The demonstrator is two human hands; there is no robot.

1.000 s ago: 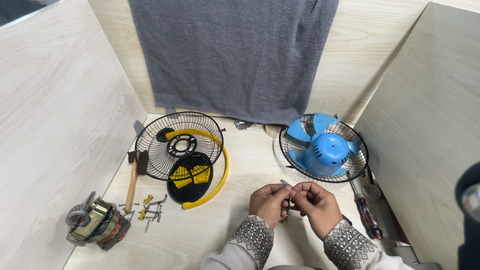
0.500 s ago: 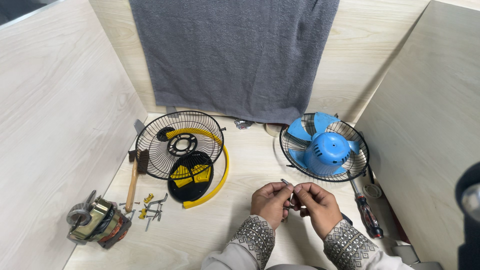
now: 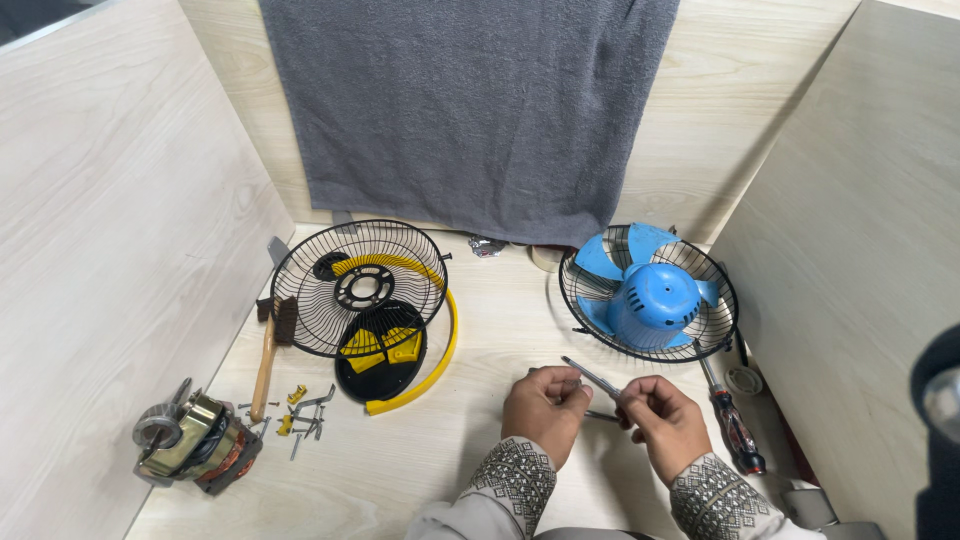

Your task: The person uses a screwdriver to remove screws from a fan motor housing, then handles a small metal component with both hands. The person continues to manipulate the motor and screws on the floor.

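1. The person's left hand (image 3: 543,407) and right hand (image 3: 665,420) meet low over the pale wooden table (image 3: 480,470); the fingers of both are curled shut round a thin grey metal tool (image 3: 590,377), seemingly tweezers or a slim pin, which angles up and to the left between them; a second dark sliver shows just under the hands, too small to identify.
2. Just beyond the hands sits a black wire fan cage with blue blades and a blue motor hub (image 3: 648,295); left of it lies an empty black wire grille (image 3: 360,288), overlapping a yellow plastic ring (image 3: 425,370) and a black disc with yellow inserts (image 3: 380,355).
3. At the right edge a red-and-black-handled screwdriver (image 3: 733,425) lies near the right hand; far left are a copper-wound motor (image 3: 190,445), a wooden-handled brush (image 3: 268,350), and loose screws and yellow clips (image 3: 300,410).
4. Likely risk: the tool is thin and pinched only at the fingertips, so a slackened grip could let it drop or roll; a sweeping sleeve could knock the screwdriver off the edge.
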